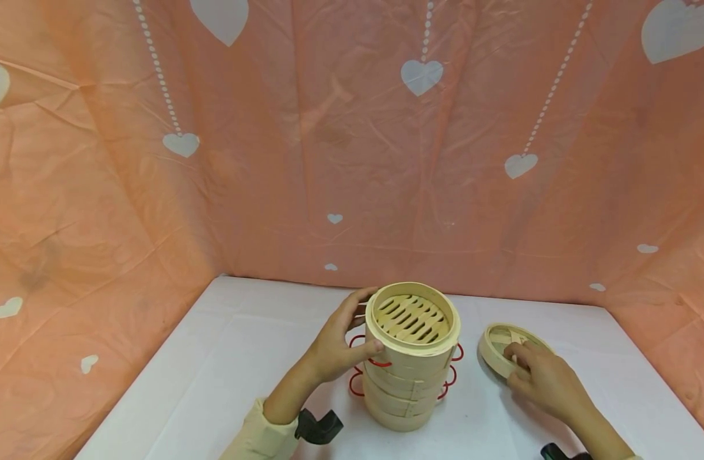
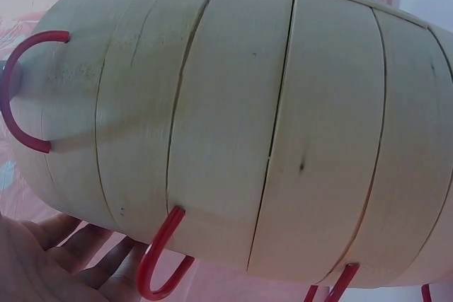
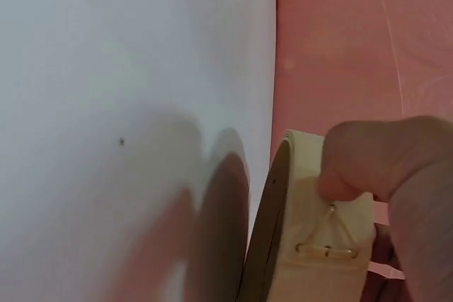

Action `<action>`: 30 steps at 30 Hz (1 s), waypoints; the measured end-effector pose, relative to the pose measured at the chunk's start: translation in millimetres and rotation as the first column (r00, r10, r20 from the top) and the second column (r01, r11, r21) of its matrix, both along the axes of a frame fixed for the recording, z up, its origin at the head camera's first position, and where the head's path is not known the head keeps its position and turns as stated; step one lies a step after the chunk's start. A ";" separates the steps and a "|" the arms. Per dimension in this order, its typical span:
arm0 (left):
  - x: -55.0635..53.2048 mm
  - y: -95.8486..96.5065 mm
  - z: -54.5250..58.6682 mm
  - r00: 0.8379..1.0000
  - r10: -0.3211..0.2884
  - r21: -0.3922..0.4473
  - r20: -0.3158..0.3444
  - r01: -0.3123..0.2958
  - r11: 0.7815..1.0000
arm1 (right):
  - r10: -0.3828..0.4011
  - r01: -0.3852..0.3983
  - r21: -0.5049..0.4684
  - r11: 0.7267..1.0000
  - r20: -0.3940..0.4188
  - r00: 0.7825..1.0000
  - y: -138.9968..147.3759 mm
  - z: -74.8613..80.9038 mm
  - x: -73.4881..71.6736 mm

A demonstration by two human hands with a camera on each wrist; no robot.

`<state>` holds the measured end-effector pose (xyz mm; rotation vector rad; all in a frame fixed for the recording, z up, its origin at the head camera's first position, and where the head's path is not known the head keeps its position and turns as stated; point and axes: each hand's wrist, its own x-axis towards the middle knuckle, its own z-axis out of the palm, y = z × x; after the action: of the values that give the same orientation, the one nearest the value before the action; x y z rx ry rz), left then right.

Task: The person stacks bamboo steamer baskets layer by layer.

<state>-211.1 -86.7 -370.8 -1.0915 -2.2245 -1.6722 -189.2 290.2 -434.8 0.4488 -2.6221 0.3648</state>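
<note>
A tall stack of round bamboo steamer tiers (image 1: 406,383) stands upright on the white table, red loops along its sides and a slatted bottom showing in the open top tier. My left hand (image 1: 337,342) holds the stack near its top, thumb at the front and fingers round the far left side. The stack's pale wall (image 2: 226,132) fills the left wrist view. To the right, my right hand (image 1: 538,377) grips a shallow bamboo steamer lid (image 1: 492,350) by its rim. That lid tilts on edge close over the table, its laced side (image 3: 318,274) under my thumb in the right wrist view.
The white tabletop (image 1: 214,358) runs back to an orange cloth (image 1: 375,160) with white hearts, which hangs behind and at both sides. Black wrist straps (image 1: 320,427) show at the lower edge. Shadows fall beneath the lid.
</note>
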 end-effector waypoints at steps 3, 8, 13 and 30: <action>-0.2 0.5 -0.1 1.000 -0.004 0.004 -0.001 0.004 1.000 | 0.001 -0.001 0.001 1.000 -0.035 0.999 -0.4 1.1 -1.4; -0.6 0.7 -0.5 1.000 -0.009 0.007 0.000 0.009 1.000 | -0.001 0.002 0.013 1.000 -0.078 0.997 -0.6 1.4 -3.8; -0.8 0.7 -1.1 1.000 -0.004 0.000 -0.008 0.004 1.000 | 0.009 -0.008 0.015 1.000 -0.107 0.994 -2.1 3.1 -4.4; 1.1 0.0 -0.6 1.000 0.000 -0.002 -0.020 0.000 1.000 | -0.022 0.025 0.023 0.999 -0.115 0.993 -11.7 20.3 -3.3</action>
<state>-210.0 -86.7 -371.4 -1.1040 -2.2148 -1.6519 -192.6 278.5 -414.5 0.4339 -2.5205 0.2909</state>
